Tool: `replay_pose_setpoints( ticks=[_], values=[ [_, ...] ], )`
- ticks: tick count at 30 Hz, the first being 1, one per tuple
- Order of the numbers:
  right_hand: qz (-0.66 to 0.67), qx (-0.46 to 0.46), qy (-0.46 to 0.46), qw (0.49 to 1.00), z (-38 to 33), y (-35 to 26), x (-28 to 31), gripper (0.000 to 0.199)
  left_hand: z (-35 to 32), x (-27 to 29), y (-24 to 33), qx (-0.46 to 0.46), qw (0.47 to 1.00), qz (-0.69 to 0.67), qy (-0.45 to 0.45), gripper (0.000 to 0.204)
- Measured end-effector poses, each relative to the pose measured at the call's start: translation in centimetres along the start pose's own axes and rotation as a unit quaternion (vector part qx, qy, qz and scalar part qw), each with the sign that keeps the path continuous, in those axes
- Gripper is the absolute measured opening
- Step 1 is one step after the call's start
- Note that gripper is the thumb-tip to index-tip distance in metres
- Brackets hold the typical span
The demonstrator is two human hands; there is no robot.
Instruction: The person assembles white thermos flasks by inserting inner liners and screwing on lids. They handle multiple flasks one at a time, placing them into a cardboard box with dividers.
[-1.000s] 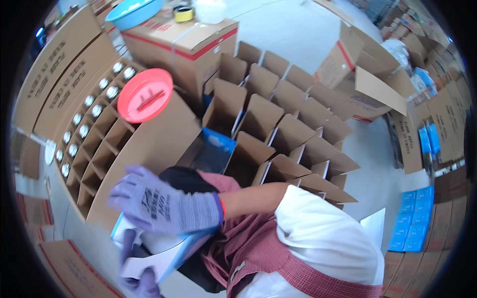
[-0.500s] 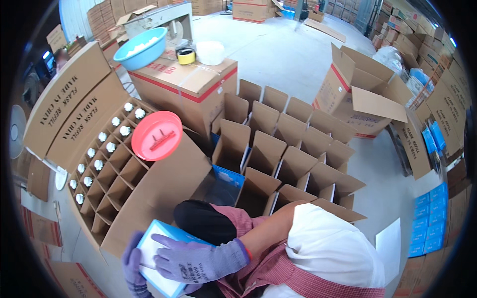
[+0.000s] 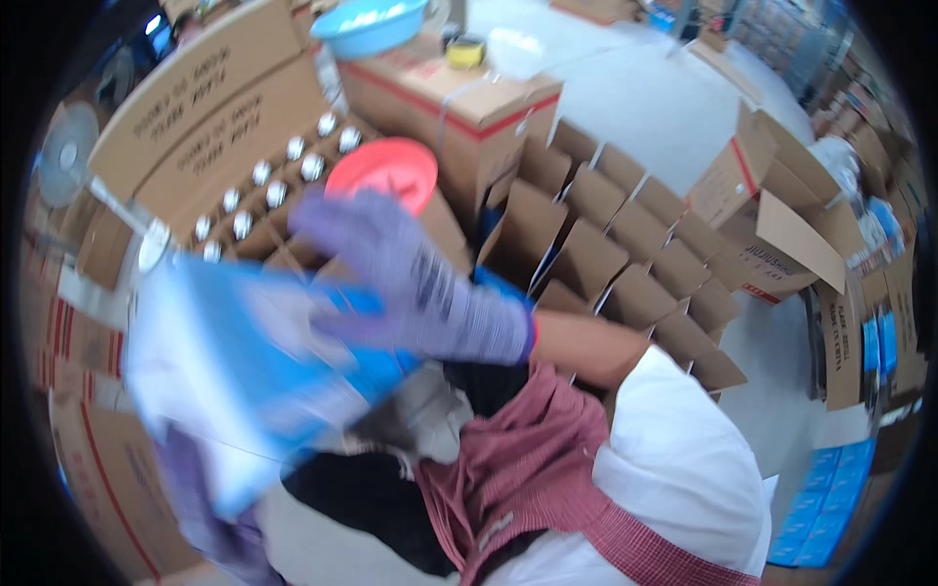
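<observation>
A blue-and-white cardboard box point(image 3: 283, 371), smeared by motion, is tilted up in front of me at the left. My left hand point(image 3: 210, 513), in a purple knit glove, grips its lower edge, its fingers partly hidden and blurred. Gloved the same way, my right hand point(image 3: 391, 269) is at the box's upper side with thumb and fingers spread apart. The thumb overlaps the blue face; whether it presses on it I cannot tell. Beyond lies a divided carton point(image 3: 220, 122) with several silvery round tops point(image 3: 277, 193) in its cells. A red round dish point(image 3: 401, 166) rests at that carton's right edge.
Open cardboard dividers point(image 3: 611, 259) stand right of centre. Behind them a closed carton point(image 3: 440, 93) carries a blue basin point(image 3: 366, 29), tape rolls point(image 3: 465, 52) and a white tub point(image 3: 515, 54). An open carton point(image 3: 772, 220) and stacked blue boxes point(image 3: 826, 503) are at the right.
The box has risen from near my lap and turned, now showing more of its blue side. My right hand has moved up and spread its fingers. The whole view has shifted.
</observation>
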State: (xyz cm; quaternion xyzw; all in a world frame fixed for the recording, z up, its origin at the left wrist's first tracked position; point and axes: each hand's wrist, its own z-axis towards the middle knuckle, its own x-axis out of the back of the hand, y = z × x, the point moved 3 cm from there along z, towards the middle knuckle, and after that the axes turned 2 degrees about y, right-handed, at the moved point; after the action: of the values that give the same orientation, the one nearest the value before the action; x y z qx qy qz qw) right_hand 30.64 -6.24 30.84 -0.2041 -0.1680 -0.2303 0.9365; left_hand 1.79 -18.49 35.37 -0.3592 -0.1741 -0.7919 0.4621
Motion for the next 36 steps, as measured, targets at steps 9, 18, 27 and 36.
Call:
replay_pose_setpoints(
  ticks=[9, 18, 27, 36],
  values=[
    [-0.233, 0.075, -0.075, 0.967, 0.4, -3.2, 5.6, 0.087, -4.1, -12.8, -8.1, 0.559, 0.605, -0.563, 0.069, 0.07],
    [-0.251, -0.362, -0.483, 0.757, -12.5, 5.4, -0.1, 0.039, -2.4, -26.6, -3.9, 0.402, 0.824, -0.387, -0.101, 0.053],
    [-0.275, -0.525, -0.47, 0.654, -37.3, 18.2, -9.5, 0.056, -13.4, -16.1, -10.6, 0.466, 0.848, -0.231, -0.104, 0.047],
    [-0.178, -0.285, -0.478, 0.812, -15.7, 11.4, -11.4, 0.04, -33.3, -10.9, -14.8, 0.67, 0.656, -0.344, 0.039, 0.045]
  ],
)
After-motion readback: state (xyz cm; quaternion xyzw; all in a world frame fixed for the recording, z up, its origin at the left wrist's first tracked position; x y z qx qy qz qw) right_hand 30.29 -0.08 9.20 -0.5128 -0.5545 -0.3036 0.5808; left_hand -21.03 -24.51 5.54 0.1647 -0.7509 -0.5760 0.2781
